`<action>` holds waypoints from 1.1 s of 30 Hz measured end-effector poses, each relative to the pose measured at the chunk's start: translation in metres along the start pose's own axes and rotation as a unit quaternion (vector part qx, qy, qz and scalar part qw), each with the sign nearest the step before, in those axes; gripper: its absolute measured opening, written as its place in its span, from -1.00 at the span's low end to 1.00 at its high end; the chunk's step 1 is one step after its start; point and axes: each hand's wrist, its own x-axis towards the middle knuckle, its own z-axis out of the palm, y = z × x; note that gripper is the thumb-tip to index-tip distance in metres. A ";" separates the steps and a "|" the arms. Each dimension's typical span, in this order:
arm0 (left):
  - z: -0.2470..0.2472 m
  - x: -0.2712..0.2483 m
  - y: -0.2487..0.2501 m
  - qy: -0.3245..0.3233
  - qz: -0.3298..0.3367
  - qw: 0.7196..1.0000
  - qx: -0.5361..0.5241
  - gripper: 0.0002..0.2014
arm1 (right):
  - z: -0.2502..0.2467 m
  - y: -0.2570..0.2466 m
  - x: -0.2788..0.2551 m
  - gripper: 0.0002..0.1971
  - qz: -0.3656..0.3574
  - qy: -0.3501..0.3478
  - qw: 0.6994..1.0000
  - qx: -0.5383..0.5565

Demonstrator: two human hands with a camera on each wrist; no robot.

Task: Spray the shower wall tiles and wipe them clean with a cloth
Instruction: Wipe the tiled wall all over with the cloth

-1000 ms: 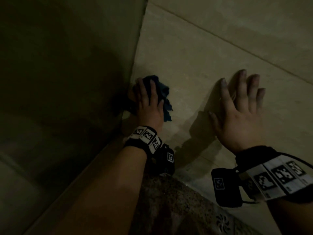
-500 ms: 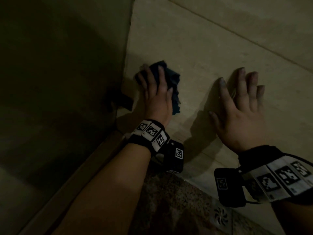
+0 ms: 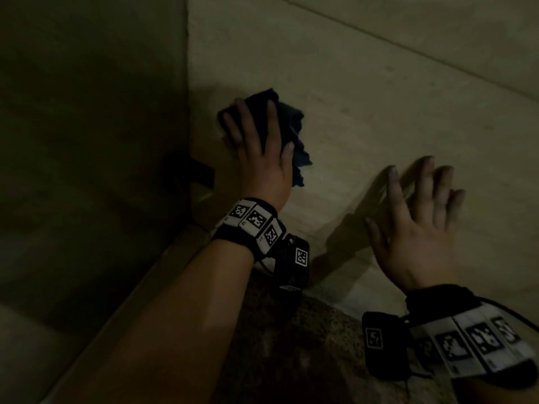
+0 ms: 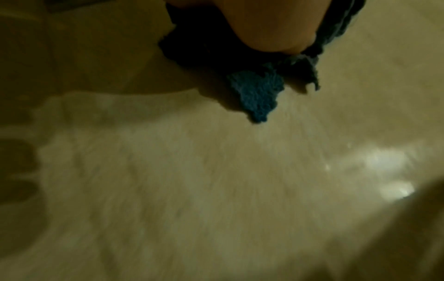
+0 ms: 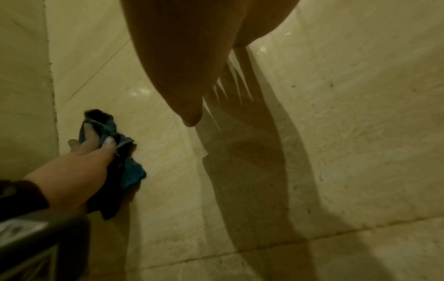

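My left hand lies flat over a dark blue cloth and presses it against the beige wall tile, just right of the corner. Its fingers are spread straight over the bunched cloth, and a blue corner hangs out below the palm. The right wrist view shows the same cloth under the left hand. To the right and lower, my right hand is at the wall with fingers spread, holding nothing. Whether it touches the tile I cannot tell. No spray bottle is in view.
A dark side wall meets the tiled wall at the corner on the left, with a small dark fitting low in that corner. Below the hands is a speckled stone floor. A grout line runs across the upper tiles.
My left hand has slid the cloth up and to the right, out of the corner. The right hand has stayed in the same place on the wall.
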 end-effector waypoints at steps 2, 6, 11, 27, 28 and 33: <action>0.004 -0.010 0.004 -0.020 0.012 1.000 -0.004 -0.45 | 0.001 0.001 0.000 -0.27 -0.001 -0.006 1.000 0.006; 0.011 -0.025 0.017 -0.042 0.031 0.999 0.012 -0.43 | -0.001 0.005 0.000 -0.25 -0.004 -0.009 1.000 0.001; 0.011 -0.015 0.024 -0.009 0.039 0.999 0.028 -0.43 | -0.007 0.025 -0.007 -0.27 0.021 0.014 1.000 -0.004; -0.009 0.004 0.023 -0.018 0.103 0.990 -0.089 -0.21 | -0.014 0.016 -0.019 -0.41 0.024 0.001 0.993 0.112; -0.014 0.004 0.023 -0.031 0.100 0.987 -0.119 -0.23 | -0.016 0.008 -0.017 -0.46 -0.001 0.004 0.989 0.151; -0.037 0.008 0.010 -0.024 0.044 0.965 -0.258 -0.45 | -0.028 -0.038 0.019 -0.47 0.005 -0.088 0.938 0.336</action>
